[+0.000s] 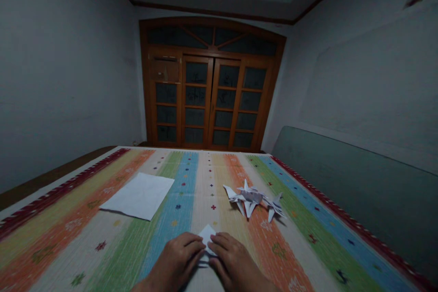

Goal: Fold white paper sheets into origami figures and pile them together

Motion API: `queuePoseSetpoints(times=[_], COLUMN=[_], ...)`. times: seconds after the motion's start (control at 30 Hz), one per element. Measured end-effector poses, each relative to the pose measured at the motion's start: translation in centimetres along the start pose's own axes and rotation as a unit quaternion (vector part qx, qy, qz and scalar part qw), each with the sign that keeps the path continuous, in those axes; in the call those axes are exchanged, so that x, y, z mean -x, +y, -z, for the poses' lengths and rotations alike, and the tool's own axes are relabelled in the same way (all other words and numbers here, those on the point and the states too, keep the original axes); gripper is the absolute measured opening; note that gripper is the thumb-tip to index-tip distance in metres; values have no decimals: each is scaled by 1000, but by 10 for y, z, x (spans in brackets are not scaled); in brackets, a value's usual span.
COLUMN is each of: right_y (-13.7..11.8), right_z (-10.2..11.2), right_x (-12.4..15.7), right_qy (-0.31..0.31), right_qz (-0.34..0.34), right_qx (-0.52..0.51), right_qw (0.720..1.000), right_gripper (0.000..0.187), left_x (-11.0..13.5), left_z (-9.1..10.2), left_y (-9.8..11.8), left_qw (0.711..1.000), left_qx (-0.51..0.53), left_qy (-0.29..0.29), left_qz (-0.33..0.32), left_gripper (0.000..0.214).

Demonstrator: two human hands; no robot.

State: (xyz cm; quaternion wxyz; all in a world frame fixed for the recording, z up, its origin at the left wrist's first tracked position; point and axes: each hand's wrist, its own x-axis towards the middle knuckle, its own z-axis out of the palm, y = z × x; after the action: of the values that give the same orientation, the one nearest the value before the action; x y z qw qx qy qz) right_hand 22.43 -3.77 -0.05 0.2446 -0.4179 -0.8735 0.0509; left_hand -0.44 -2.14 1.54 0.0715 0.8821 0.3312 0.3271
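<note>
A small piece of folded white paper (207, 232) lies on the table at the front middle, its pointed tip facing away from me. My left hand (179, 255) presses on its left side with the fingers bent together. From the right, my right hand (232, 258) closes on the same paper, fingers curled over its edge. Both hands hide most of its lower part. Further right sits a cluster of folded white paper pieces (251, 197) with pointed tips. To the left rests a stack or sheet of flat white paper (138, 195).
A striped, colourful cloth (164, 237) covers the table. Along the right side stands a pale green panel or backrest (342, 173). Wooden doors with glass panes (212, 96) close off the far wall.
</note>
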Motion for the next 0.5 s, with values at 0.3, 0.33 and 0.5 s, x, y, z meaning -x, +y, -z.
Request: queuePoseSetpoints(times=[0.3, 0.33, 0.5], right_y=[-1, 0, 3], right_z=[-1, -2, -9], right_x=[-4, -4, -2], right_qy=[67, 84, 165], right_qz=[-42, -48, -67], right_qx=[-25, -38, -100], right_qw=[997, 995, 979], right_gripper=[39, 39, 35], left_x=[3, 4, 8], left_z=[-4, -6, -15], left_y=[-1, -2, -2], left_qw=[995, 993, 982], left_qx=[55, 59, 110], left_qy=[73, 86, 118], left_qz=[34, 52, 98], left_gripper=[31, 38, 65])
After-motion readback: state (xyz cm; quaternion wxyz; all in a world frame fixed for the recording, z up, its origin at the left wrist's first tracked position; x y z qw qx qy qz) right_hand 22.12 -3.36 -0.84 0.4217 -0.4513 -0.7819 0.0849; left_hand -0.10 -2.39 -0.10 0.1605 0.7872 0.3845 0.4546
